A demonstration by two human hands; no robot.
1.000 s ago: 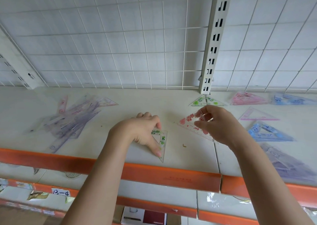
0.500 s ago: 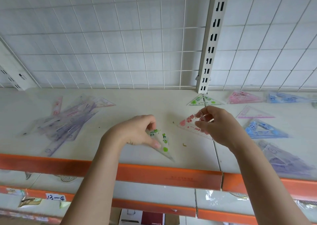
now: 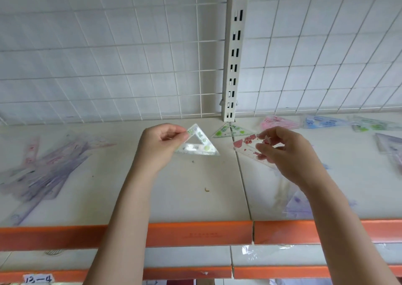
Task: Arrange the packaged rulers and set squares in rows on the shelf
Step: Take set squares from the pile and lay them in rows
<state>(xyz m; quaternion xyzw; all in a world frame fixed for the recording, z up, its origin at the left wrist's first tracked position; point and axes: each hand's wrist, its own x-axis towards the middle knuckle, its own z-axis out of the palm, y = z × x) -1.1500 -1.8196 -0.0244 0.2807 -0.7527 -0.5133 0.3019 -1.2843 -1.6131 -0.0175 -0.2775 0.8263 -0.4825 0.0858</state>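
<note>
My left hand (image 3: 162,144) pinches the top corner of a clear set square with green print (image 3: 199,144) and holds it raised over the white shelf (image 3: 178,189). My right hand (image 3: 285,152) grips a clear set square with red print (image 3: 247,143), partly hidden by its fingers. Behind them, a green set square (image 3: 230,130) lies flat at the foot of the slotted upright. A pink one (image 3: 278,122), a blue one (image 3: 324,121) and another green one (image 3: 374,125) lie in a row along the back right. A heap of packaged rulers and set squares (image 3: 43,169) lies at the left.
A white slotted upright (image 3: 233,52) and a wire grid (image 3: 108,56) close off the back. The shelf's front edge is an orange strip (image 3: 195,233), with a lower shelf beneath it. More packaged set squares (image 3: 389,147) lie at the far right, and purple ones (image 3: 298,204) under my right forearm.
My left hand has lifted the green-printed set square off the shelf and carried it up and back, turning it. My right hand keeps hold of the red-printed one. The camera has moved closer.
</note>
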